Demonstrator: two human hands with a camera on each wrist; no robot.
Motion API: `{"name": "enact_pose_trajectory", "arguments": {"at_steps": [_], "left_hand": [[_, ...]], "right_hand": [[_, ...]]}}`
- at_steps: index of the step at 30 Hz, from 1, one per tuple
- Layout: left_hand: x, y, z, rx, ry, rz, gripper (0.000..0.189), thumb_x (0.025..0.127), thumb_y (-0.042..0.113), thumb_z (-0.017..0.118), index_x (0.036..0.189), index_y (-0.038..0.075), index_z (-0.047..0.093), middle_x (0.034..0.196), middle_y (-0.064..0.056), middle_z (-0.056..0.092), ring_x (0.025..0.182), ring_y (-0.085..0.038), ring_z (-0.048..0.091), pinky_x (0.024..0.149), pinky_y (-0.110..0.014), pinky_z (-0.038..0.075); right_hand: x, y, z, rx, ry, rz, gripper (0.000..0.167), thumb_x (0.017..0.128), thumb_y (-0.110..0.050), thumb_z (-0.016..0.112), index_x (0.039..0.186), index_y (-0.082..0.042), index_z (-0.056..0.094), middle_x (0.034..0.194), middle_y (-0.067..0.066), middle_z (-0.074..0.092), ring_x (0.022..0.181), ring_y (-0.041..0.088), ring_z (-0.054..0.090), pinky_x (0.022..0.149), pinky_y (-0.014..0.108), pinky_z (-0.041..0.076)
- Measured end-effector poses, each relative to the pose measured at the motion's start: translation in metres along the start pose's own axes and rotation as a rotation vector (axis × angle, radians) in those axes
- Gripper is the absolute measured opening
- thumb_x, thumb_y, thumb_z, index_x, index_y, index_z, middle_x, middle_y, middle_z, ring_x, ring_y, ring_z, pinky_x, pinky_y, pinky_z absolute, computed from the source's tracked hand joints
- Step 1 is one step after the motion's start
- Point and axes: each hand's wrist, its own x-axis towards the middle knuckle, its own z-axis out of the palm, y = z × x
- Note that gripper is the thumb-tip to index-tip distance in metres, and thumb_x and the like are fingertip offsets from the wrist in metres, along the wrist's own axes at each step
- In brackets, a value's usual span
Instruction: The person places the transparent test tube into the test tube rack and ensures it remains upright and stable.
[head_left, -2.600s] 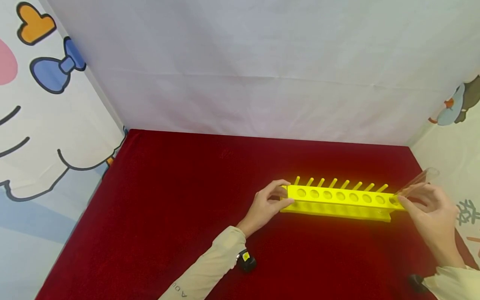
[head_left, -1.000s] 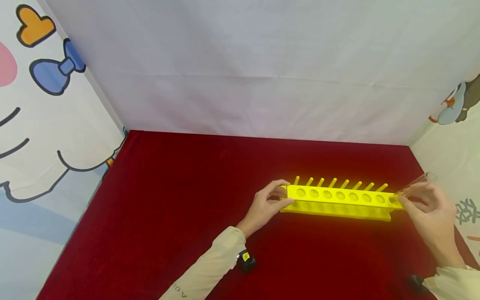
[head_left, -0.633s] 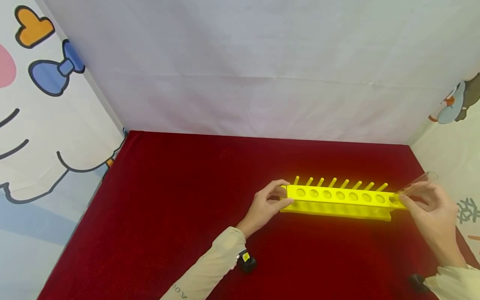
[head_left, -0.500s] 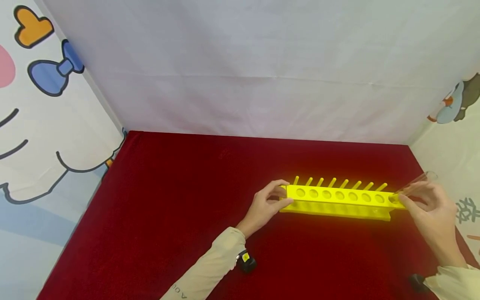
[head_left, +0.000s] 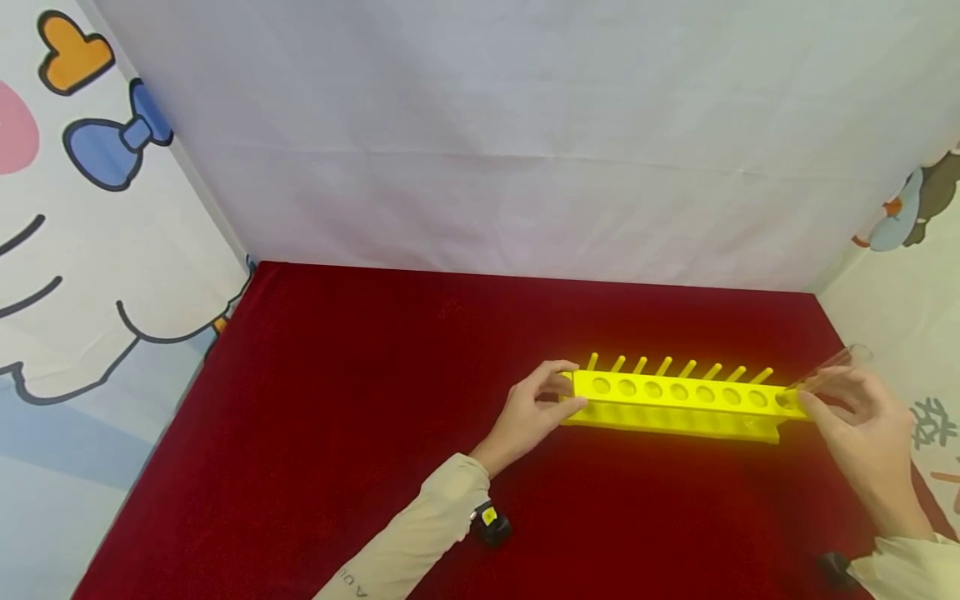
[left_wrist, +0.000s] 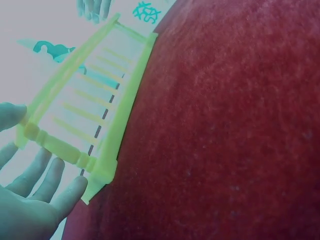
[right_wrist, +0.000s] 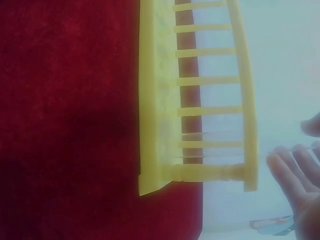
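A yellow test tube rack (head_left: 675,404) stands on the red cloth, with a row of round holes along its top and a row of pegs at the back. My left hand (head_left: 532,412) grips its left end, thumb in front and fingers behind. At the other end, my right hand (head_left: 862,421) pinches a clear glass test tube (head_left: 834,364) at the rightmost hole. The tube leans up and to the right. In the right wrist view, faint tube outlines show inside the rack's end bay, beside the end post (right_wrist: 210,172). The other holes hold no tubes.
Red cloth (head_left: 360,400) covers the table. A white curtain (head_left: 480,142) rises along the back edge. Printed cartoon panels (head_left: 105,250) flank the left and right sides. A black wrist camera (head_left: 491,525) sits on the left sleeve.
Compared with 2.6 seconds ago, the tube's rim sits slightly lower at the right hand. Both hands and the rack otherwise stay in place.
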Motion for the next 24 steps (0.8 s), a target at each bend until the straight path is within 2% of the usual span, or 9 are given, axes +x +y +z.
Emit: {"name": "enact_pose_trajectory", "arguments": {"at_steps": [6, 14, 19, 24], "left_hand": [[0.001, 0.005, -0.003, 0.017, 0.006, -0.024, 0.048, 0.086, 0.023, 0.070, 0.131, 0.016, 0.052, 0.111, -0.003, 0.061, 0.104, -0.021, 0.059, 0.088, -0.029, 0.049], [-0.004, 0.008, -0.009, 0.011, 0.002, -0.039, 0.047, 0.088, 0.024, 0.068, 0.131, 0.020, 0.051, 0.113, -0.006, 0.061, 0.105, -0.021, 0.058, 0.089, -0.037, 0.050], [-0.013, 0.011, -0.017, 0.073, 0.010, -0.047, 0.045, 0.089, 0.027, 0.067, 0.131, 0.024, 0.051, 0.116, -0.007, 0.060, 0.106, -0.018, 0.057, 0.089, -0.035, 0.050], [-0.021, 0.015, -0.025, 0.158, 0.029, -0.028, 0.045, 0.089, 0.028, 0.066, 0.130, 0.027, 0.050, 0.118, -0.007, 0.060, 0.109, -0.021, 0.056, 0.090, -0.041, 0.049]], "right_hand": [[0.004, -0.002, -0.003, -0.026, 0.002, 0.004, 0.026, 0.083, 0.003, 0.067, 0.108, 0.003, 0.060, 0.096, -0.010, 0.061, 0.085, -0.004, 0.060, 0.073, 0.004, 0.044], [0.004, -0.004, -0.007, -0.054, 0.018, 0.046, 0.028, 0.084, -0.001, 0.067, 0.111, -0.005, 0.060, 0.096, -0.015, 0.060, 0.084, -0.007, 0.059, 0.071, 0.003, 0.044], [0.003, -0.006, -0.010, -0.044, 0.029, 0.058, 0.030, 0.083, 0.001, 0.069, 0.111, -0.005, 0.061, 0.095, -0.017, 0.061, 0.082, -0.007, 0.059, 0.071, 0.004, 0.045], [0.000, -0.008, -0.014, -0.083, 0.029, 0.053, 0.031, 0.083, -0.002, 0.070, 0.113, -0.005, 0.062, 0.095, -0.021, 0.060, 0.080, -0.011, 0.058, 0.070, 0.002, 0.043]]}}
